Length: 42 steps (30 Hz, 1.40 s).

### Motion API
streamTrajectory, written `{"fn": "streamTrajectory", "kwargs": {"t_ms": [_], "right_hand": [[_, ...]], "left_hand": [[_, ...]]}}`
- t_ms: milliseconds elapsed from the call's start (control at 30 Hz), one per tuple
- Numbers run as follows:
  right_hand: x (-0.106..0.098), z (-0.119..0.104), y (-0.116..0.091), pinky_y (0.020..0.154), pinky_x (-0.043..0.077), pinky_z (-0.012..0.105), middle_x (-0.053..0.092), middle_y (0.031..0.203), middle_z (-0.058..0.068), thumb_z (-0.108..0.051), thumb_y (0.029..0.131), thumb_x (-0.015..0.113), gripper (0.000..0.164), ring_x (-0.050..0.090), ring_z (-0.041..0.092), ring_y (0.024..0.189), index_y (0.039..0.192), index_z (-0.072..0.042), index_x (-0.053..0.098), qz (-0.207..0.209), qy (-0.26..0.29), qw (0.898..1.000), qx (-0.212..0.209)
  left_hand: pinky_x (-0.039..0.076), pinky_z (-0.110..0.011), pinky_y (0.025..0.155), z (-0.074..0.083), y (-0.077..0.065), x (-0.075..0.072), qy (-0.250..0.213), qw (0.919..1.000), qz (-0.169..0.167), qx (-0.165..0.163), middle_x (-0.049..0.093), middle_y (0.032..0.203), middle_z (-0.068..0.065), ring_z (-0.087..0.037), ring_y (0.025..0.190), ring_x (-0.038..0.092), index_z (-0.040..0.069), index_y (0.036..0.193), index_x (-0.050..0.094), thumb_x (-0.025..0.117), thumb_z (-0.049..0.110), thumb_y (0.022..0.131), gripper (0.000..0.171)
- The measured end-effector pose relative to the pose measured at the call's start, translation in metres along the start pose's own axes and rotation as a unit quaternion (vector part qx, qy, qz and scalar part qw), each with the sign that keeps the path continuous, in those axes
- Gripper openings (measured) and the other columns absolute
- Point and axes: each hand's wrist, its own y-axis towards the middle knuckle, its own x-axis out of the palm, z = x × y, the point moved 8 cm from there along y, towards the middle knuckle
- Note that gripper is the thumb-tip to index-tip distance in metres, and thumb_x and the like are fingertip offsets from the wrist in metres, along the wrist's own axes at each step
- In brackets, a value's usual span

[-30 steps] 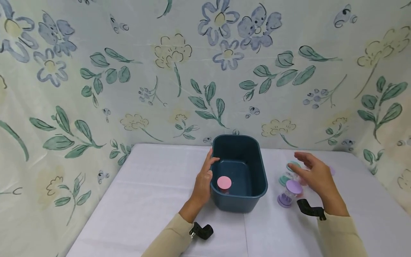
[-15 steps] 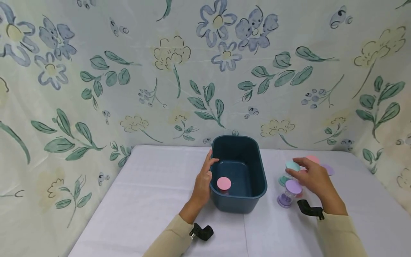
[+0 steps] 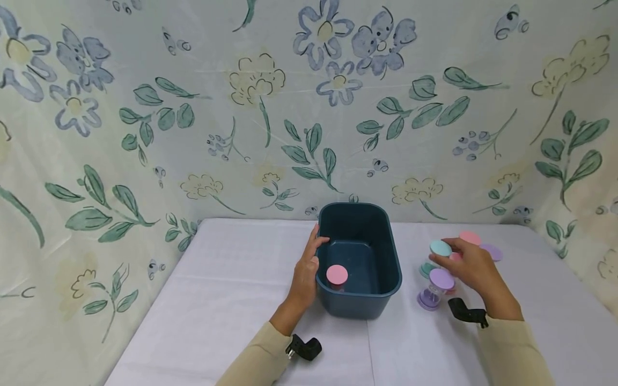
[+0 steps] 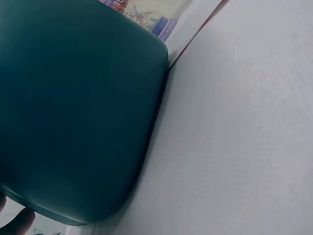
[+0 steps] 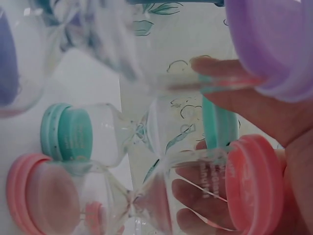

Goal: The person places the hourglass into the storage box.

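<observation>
Head view: right hand [image 3: 473, 264] has its fingers pinched on the cap of a teal sandglass [image 3: 440, 247], which stands on the counter [image 3: 232, 300] right of the blue bin [image 3: 354, 307]. Left hand [image 3: 303, 274] grips the bin's left rim; one pink-capped sandglass [image 3: 337, 274] sits inside.

Step in hand looks like securing the teal one. Next move probably calls for a straight lift, clear of the purple sandglass [image 3: 435, 290] just in front.

Right wrist view adds the clear bulbs and a pink sandglass [image 5: 154, 196] beside the teal, mostly hidden by the hand from above. Left wrist view gives the bin's outer wall and fingertips at its edge; contents not visible there.
</observation>
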Motion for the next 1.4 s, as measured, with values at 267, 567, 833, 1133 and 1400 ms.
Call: {"fn": "streamTrajectory", "kwargs": {"t_ms": [267,567,833,1133,1400], "right_hand": [[0.0003,0.0011,0.0015,0.084,0.046,0.063,0.049,0.128,0.035,-0.049,0.083,0.070,0.078,0.047,0.050,0.111,0.132,0.008,0.048,-0.005,-0.002,1.000,0.008],[0.0014,0.0004,0.0027,0.085,0.047,0.062,0.053,0.126,0.033,-0.042,0.084,0.072,0.070,0.050,0.047,0.110,0.130,0.007,0.050,0.010,-0.001,1.000,-0.001],[0.0013,0.0007,0.0014,0.084,0.048,0.061,0.055,0.123,0.032,-0.040,0.084,0.072,0.068,0.051,0.046,0.107,0.129,0.006,0.052,0.028,-0.003,1.000,-0.006],[0.0018,-0.0013,-0.0002,0.082,0.050,0.060,0.057,0.120,0.030,-0.040,0.084,0.072,0.065,0.052,0.044,0.103,0.126,0.006,0.054,0.045,0.000,0.999,-0.020],[-0.0023,-0.0036,-0.0043,0.078,0.053,0.056,0.058,0.118,0.028,-0.041,0.085,0.071,0.063,0.052,0.042,0.102,0.125,0.004,0.055,0.053,0.004,0.998,-0.019]], "left_hand": [[0.022,-0.057,0.112,-0.0003,0.0011,-0.0002,0.001,1.0000,0.001,-0.002,0.020,0.160,-0.003,-0.022,0.145,0.021,0.012,0.141,0.044,0.018,0.026,0.099,0.052],[0.021,-0.058,0.112,-0.0015,0.0003,0.0007,0.003,1.0000,0.001,0.001,0.019,0.160,-0.004,-0.022,0.146,0.019,0.012,0.142,0.043,0.018,0.025,0.099,0.051],[0.021,-0.057,0.112,0.0016,0.0019,0.0006,0.006,1.0000,0.003,0.006,0.025,0.158,-0.006,-0.022,0.145,0.021,0.009,0.148,0.035,0.019,0.023,0.099,0.053],[0.020,-0.057,0.112,-0.0002,0.0011,0.0005,0.004,0.9999,0.003,0.009,0.027,0.157,-0.010,-0.021,0.146,0.019,0.014,0.150,0.030,0.020,0.020,0.098,0.053],[0.019,-0.057,0.113,0.0003,-0.0007,-0.0004,-0.003,1.0000,0.001,0.009,0.022,0.159,-0.006,-0.022,0.146,0.018,0.017,0.148,0.035,0.022,0.022,0.099,0.051]]}}
